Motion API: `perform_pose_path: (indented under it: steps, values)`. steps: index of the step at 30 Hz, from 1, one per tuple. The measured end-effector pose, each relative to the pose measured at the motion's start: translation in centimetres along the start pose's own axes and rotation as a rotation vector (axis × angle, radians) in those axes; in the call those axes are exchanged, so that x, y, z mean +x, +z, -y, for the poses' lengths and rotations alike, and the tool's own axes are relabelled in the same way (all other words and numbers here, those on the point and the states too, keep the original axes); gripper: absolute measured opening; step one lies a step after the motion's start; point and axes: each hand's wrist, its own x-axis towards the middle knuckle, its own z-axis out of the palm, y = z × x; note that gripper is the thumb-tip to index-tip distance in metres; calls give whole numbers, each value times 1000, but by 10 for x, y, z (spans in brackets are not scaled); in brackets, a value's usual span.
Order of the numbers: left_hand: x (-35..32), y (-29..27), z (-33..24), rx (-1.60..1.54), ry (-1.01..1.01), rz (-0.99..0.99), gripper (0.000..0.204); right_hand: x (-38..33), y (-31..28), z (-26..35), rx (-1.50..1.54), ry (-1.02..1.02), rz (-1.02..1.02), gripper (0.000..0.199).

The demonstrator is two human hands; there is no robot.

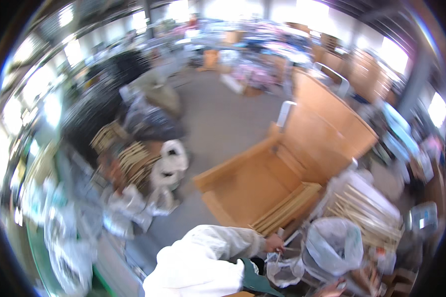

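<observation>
My left hand, in a white sleeve, reaches to the right across the lower middle. Its fingers are closed together at the near end of an orange-brown box, right above a small clear plastic bag. What they pinch is too blurred to make out. At the lower edge my right hand shows only in part, smeared, with a small dark and pale spot by its fingers. Between and beyond the hands stands a bin lined with a clear bag. Long wooden strips lie along the near side of the box.
The box's tall panel stands up at the right. More pale strips are stacked beyond the lined bin. Bundled slats, white bags and a dark bag sit at the left. Grey floor runs between.
</observation>
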Motion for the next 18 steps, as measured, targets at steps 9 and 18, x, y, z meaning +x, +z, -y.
perform_pose_path:
  steps: [9, 18]
  values:
    - [147, 29, -68, -1122, -93, -253, 49, -48, 79, 63, -71, 0, 370, 20]
    - [-72, -45, -58, -1187, -1204, -1292, 16, -52, 65, 70, -68, -17, 378, 12]
